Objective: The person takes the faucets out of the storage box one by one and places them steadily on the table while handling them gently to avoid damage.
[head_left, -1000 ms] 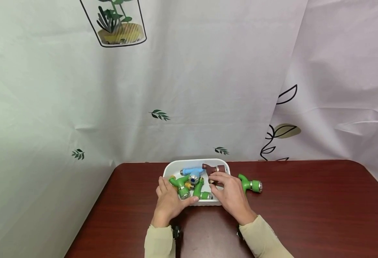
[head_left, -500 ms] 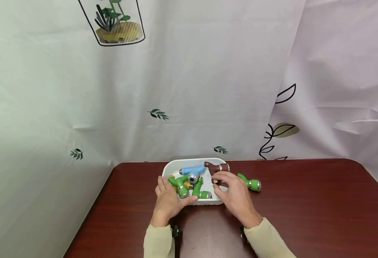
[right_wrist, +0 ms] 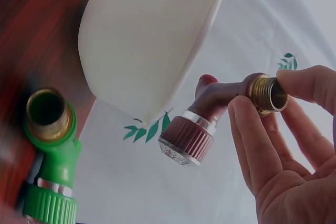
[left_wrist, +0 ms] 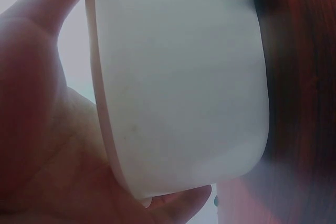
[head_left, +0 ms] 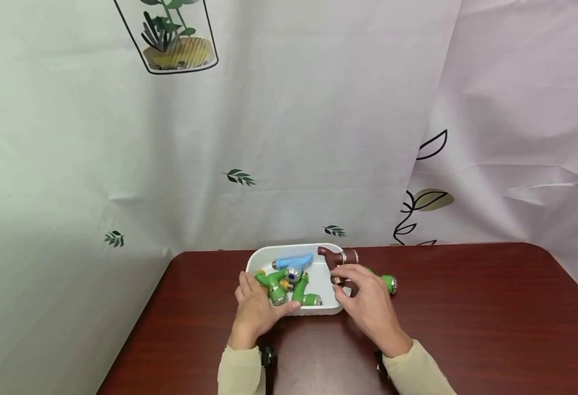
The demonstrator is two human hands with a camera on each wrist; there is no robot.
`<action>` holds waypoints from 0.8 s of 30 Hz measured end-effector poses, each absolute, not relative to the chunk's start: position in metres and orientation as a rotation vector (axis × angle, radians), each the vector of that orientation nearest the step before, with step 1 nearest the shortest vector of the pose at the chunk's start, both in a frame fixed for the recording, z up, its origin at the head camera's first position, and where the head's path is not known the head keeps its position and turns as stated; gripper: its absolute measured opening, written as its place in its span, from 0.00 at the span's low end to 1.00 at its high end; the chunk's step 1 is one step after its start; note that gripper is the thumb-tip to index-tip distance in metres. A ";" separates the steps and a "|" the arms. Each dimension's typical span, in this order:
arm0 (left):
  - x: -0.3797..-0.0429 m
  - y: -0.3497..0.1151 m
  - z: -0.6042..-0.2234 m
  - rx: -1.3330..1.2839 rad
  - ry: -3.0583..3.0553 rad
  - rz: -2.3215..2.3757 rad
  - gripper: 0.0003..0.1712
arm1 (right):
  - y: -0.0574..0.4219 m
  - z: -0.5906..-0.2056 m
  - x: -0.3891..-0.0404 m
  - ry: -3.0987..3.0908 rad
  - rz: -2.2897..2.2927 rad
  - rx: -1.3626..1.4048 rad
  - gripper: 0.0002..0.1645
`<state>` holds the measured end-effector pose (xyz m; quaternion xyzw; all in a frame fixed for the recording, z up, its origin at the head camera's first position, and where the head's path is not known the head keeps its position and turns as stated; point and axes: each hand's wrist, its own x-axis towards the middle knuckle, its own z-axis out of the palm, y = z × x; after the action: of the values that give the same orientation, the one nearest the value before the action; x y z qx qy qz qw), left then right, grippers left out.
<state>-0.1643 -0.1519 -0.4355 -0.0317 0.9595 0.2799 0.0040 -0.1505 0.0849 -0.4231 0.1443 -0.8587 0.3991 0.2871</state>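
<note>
My right hand (head_left: 370,302) pinches a brown tap (head_left: 332,262) by its brass threaded end, over the right side of a white plastic basin (head_left: 318,310). In the right wrist view, thumb and fingertips of the right hand (right_wrist: 299,161) touch the brass thread, and the ribbed brown knob (right_wrist: 188,136) hangs clear of the basin wall (right_wrist: 147,30). My left hand (head_left: 253,315) holds the basin's near left corner, thumb along the front rim. The left wrist view shows a finger round the outer wall (left_wrist: 178,77). Inside the basin lie a blue tap (head_left: 293,263), green taps (head_left: 275,286) and yellow pieces (head_left: 286,285).
Right of the basin a green tap (head_left: 390,283) lies on the dark red table (head_left: 476,307), partly hidden by the right hand. A pale curtain with leaf prints (head_left: 289,137) hangs behind the table's back edge.
My right hand has moved right with the brown tap, which now reaches past the basin's right rim. The left hand stays on the basin corner. The head view has shifted slightly.
</note>
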 end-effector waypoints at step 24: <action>-0.165 -0.152 -0.437 -0.077 2.998 0.876 0.81 | 0.134 -0.412 -0.134 -2.337 1.115 0.270 0.20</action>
<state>-0.1650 -0.1516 -0.4367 -0.0246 0.9595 0.2804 0.0087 -0.1337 0.1345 -0.4122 0.1001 -0.8654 0.4128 0.2658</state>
